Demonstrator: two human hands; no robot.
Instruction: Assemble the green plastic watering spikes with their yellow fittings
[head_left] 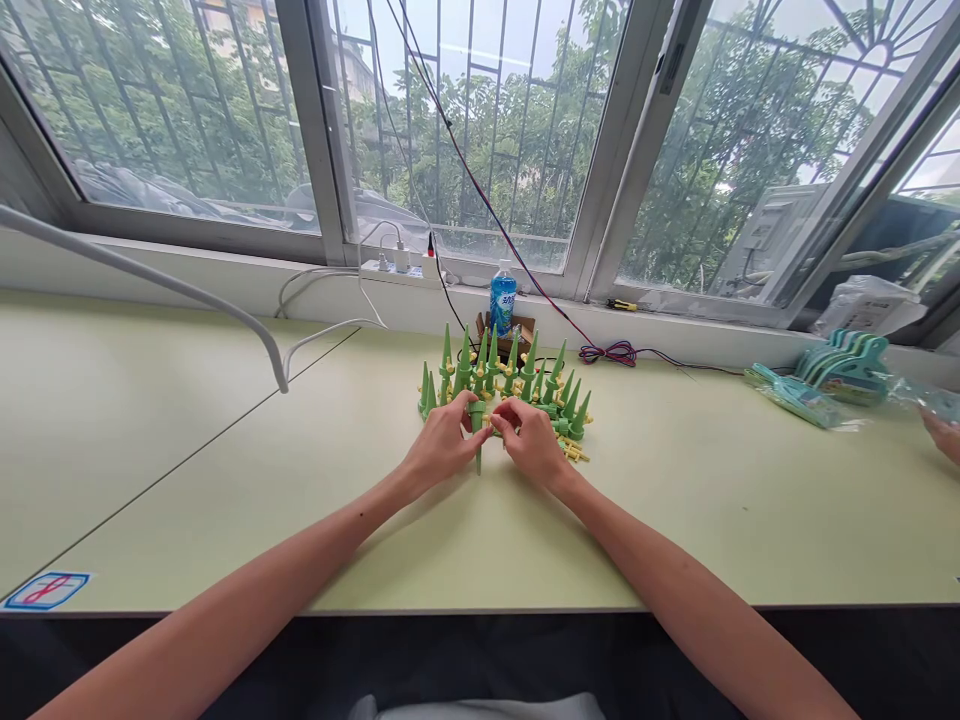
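Note:
My left hand [448, 438] is closed around a green plastic watering spike [478, 455], its tip pointing down toward me. Close on its right, my right hand [529, 438] pinches a small yellow valve [487, 420] at the side of the spike. Whether the valve sits in the spike or only touches it, I cannot tell. Behind both hands stand several green watering spikes [530, 358], points up, with yellow valves on them. Loose yellow valves [574, 451] lie by the right side of the group, near some green caps.
A blue bottle [502, 298] and a brown cardboard box [525, 328] stand behind the spikes. Coiled cable [609, 353] lies by the sill. To the right are green hangers [844, 368] in plastic; another person's hand [943, 432] shows at the edge. A white cable [187, 275] arches at left.

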